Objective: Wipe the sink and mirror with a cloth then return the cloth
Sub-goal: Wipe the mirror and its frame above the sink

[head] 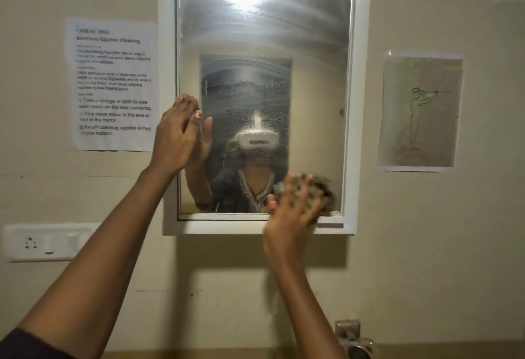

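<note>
A white-framed mirror (264,32) hangs on the beige wall, its glass streaked and spotted with water marks around the middle. My right hand (292,211) presses a crumpled greyish-green cloth (321,188) against the mirror's lower right corner, just above the bottom frame; the hand is blurred. My left hand (179,131) lies flat with fingers spread on the mirror's left edge, half on the frame, holding nothing. The sink is out of view.
A printed instruction sheet (113,83) is taped left of the mirror and a drawing sheet (420,111) right of it. A white switch and socket plate (42,242) sits low on the left. A metal tap fitting (353,338) shows at the bottom edge.
</note>
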Motion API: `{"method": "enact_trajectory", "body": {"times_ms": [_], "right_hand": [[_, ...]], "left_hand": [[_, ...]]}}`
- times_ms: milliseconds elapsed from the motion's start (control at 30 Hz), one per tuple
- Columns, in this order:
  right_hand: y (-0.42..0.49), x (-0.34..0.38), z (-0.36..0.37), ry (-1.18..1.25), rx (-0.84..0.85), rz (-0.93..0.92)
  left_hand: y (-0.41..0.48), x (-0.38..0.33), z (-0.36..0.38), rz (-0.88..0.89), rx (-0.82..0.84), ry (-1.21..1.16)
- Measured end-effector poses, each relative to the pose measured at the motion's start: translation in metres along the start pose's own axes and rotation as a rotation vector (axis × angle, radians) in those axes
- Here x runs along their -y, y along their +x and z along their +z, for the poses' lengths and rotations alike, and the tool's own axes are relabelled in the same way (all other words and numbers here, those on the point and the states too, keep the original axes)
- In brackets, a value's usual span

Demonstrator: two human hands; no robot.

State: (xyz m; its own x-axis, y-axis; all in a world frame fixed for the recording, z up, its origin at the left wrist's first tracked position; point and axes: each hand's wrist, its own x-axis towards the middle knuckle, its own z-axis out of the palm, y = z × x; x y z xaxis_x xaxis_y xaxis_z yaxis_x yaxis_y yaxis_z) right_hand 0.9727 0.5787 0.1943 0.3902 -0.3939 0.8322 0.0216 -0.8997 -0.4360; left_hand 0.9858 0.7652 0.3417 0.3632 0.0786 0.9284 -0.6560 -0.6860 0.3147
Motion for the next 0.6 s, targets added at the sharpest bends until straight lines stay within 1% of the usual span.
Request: {"method": "enact_trajectory", "body": {"times_ms": [67,200,300,367,433,533,600], "right_hand": [[-0.018,0.035,0.012,-0.013,0.056,-0.129],[-0.060,0.084,0.034,-0.005,0.186,-0.554],[-0.071,0.093,0.033,-0.105,0.243,-0.728],[-0.063,0.081,0.032,-0.241,0.280,-0.881],[-0.052,0.054,0.034,-0.282,0.218,-0.979],[-0.041,-0.006,0.019,-0.177,0.103,-0.953],[-0.031,-0.058,0.006,-0.221,0.025,-0.965]], "left_hand": [[-0.003,0.001,0.003,0.016,0.049,0.030],[-0.012,-0.002,0.014,-0.002,0.089,0.010],[-0.023,0.002,0.016,0.006,0.117,0.031],[-0.028,0.008,0.015,0.019,0.123,0.031],[-0.032,0.012,0.013,0.035,0.122,0.018],[-0.042,0.014,0.011,0.054,0.123,0.018],[-0.048,0.015,0.011,0.055,0.126,0.017]]}}
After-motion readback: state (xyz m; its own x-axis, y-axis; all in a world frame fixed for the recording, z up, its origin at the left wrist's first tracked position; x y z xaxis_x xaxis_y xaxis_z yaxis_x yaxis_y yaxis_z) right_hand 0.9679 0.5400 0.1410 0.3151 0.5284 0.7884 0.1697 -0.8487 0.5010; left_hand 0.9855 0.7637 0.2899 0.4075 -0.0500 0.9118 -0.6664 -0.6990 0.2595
